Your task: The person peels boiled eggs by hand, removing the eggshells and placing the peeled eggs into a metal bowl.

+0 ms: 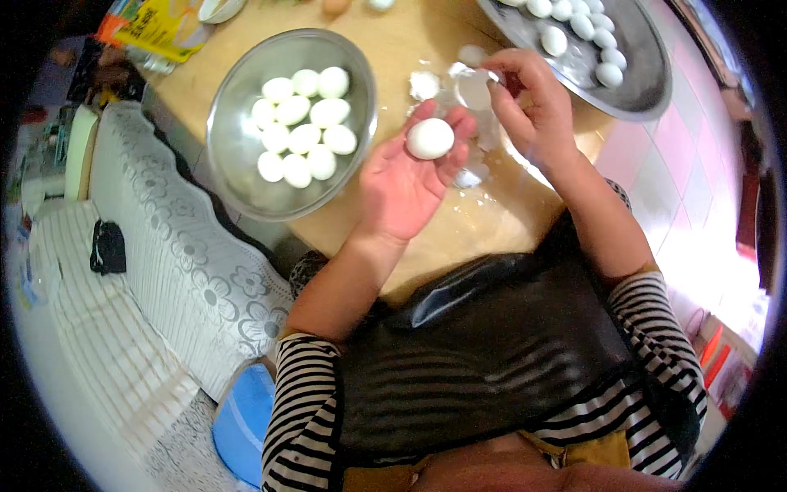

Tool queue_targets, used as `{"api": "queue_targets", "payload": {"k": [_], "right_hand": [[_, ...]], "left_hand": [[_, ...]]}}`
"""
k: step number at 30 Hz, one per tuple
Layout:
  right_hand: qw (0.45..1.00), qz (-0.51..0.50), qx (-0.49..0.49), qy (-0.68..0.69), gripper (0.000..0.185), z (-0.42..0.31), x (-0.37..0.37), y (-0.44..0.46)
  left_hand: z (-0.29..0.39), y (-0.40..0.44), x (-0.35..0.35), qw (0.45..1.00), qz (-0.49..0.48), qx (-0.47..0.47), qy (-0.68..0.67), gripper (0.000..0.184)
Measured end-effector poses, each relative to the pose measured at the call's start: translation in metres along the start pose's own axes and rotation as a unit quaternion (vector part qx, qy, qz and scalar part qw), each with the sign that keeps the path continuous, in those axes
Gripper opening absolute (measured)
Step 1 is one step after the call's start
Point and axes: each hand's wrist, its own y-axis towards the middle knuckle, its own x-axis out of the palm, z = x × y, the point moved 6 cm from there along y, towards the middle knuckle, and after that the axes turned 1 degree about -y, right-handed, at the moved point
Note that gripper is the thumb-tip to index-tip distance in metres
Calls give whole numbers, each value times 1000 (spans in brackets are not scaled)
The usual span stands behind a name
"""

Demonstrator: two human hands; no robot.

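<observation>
A smooth white egg lies in my left hand, which is palm up with its fingers curled round the egg. To the right, over the shell scraps, my right hand has thumb and forefinger pinched on a thin whitish piece of eggshell. Broken shell is scattered on the table beneath and beyond both hands. Left of my left hand stands a steel bowl containing several smooth white eggs. A second metal bowl at the upper right holds several more white eggs.
The wooden table carries both bowls. A yellow packet, a small white bowl and a brown egg are near its far edge. A cloth-covered seat and a blue bin stand at the left.
</observation>
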Motion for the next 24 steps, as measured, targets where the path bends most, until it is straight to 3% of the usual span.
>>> {"api": "queue_targets", "payload": {"k": [5,8,10,12,14,15,17,18,20,22,24], "right_hand": [[998,-47,36,-23,29,-3,8,2],[994,-62,82,-42,29,9,12,-3],[994,-72,44,-69,29,10,13,-3],[997,-45,30,-63,29,14,16,-3],[995,-34,-28,-89,27,8,14,2],[994,-29,-36,-98,26,4,11,2],[994,-11,-67,-84,23,3,9,3],[994,-1,-74,-85,23,3,8,1],[998,-34,39,-39,20,11,9,-2],[999,-7,21,-33,18,13,10,-3],[998,-28,34,-41,15,16,11,-5]], "left_hand": [[24,-13,27,984,-97,24,-145,64],[40,-22,40,986,-128,52,-98,103],[41,-23,40,988,-138,57,-30,114],[37,-22,44,983,-173,55,11,109],[30,-20,36,982,-123,65,131,97],[27,-21,38,979,-136,60,139,97],[28,-28,34,966,-85,121,214,73],[28,-36,31,963,-94,120,221,73],[44,-67,21,915,-59,229,328,53],[59,-107,8,850,45,285,442,45],[73,-149,-6,746,112,337,563,37]]}}
